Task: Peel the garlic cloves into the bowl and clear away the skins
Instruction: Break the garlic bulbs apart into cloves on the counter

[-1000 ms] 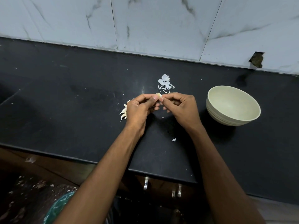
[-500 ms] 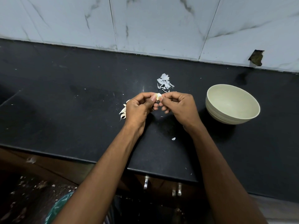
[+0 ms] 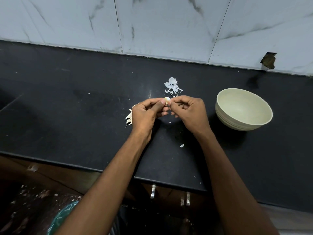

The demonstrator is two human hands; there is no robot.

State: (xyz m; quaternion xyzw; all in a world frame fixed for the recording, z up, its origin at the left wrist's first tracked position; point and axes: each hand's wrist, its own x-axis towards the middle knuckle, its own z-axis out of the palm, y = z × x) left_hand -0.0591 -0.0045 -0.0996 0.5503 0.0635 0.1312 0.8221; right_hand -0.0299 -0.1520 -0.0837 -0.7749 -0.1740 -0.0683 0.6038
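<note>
White marble-veined wall tiles back a long black stone tabletop (image 3: 67,102) seen from above, with dark cabinet fronts and metal handles below its near edge. Both hands meet over the middle of the tabletop. The left hand (image 3: 145,114) and the right hand (image 3: 188,112) each have their fingers curled in, and between thumb and fingertip they pinch 1 small pale garlic clove (image 3: 167,100) from opposite sides, so the clove sits right at the point where the 2 hands touch, held up above the surface. Only a sliver of the clove shows between the nails; its long axis seems to run roughly left to right between the 2 pinches, but which end is the tip I cannot tell.

The pale green round bowl (image 3: 243,109) stands upright to the right of the hands, near the right hand and well apart from the left, its mouth open upward and nothing visible inside. So the drop, once the skin is off, is a short carry rightward, and the right hand is the nearer one for it.

A loose heap of thin white garlic skins (image 3: 172,85) lies just beyond the hands, toward the wall. A few unpeeled whitish garlic cloves (image 3: 129,118) lie just left of the left hand, partly hidden by it, their pointed ends toward the near edge. 1 small white skin scrap (image 3: 181,146) rests between the forearms.

My judgement: peeling is at an early stage, with clearing not yet started.
</note>
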